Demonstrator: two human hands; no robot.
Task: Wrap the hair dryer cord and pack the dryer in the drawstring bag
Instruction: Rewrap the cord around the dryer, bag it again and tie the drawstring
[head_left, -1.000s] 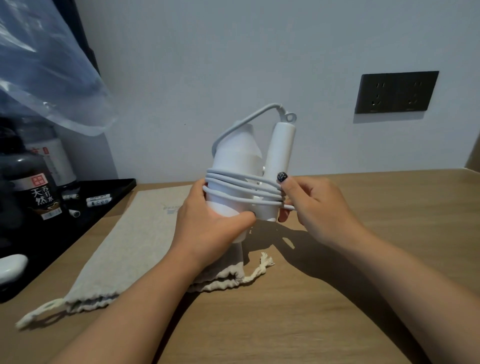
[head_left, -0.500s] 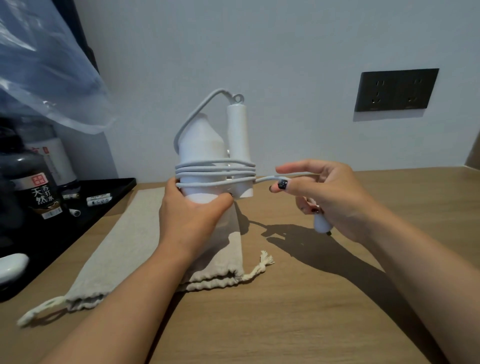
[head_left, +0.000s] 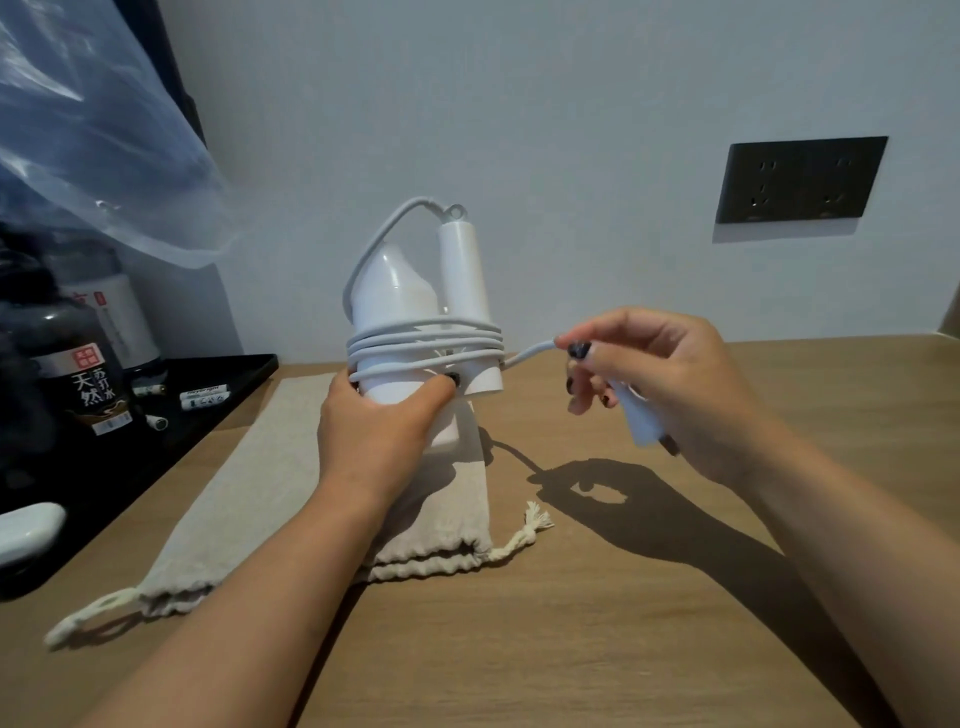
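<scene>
Four cord (head_left: 423, 345) turns now circle the dryer (head_left: 415, 312), gripped by left hand (head_left: 379, 436); right hand (head_left: 654, 384), moved outward, pinches the short tail; bag (head_left: 291, 467) below waits.

The left hand (head_left: 382, 431) hides the dryer's (head_left: 415, 312) lower end, the plug (head_left: 641, 418) sits half inside the right hand (head_left: 660, 384), and the bottle (head_left: 91, 374) label is blurred.

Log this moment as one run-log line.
step: cord wrapping | left hand: grips hair dryer | right hand: pinches cord end, plug in palm | drawstring bag: flat, empty
</scene>
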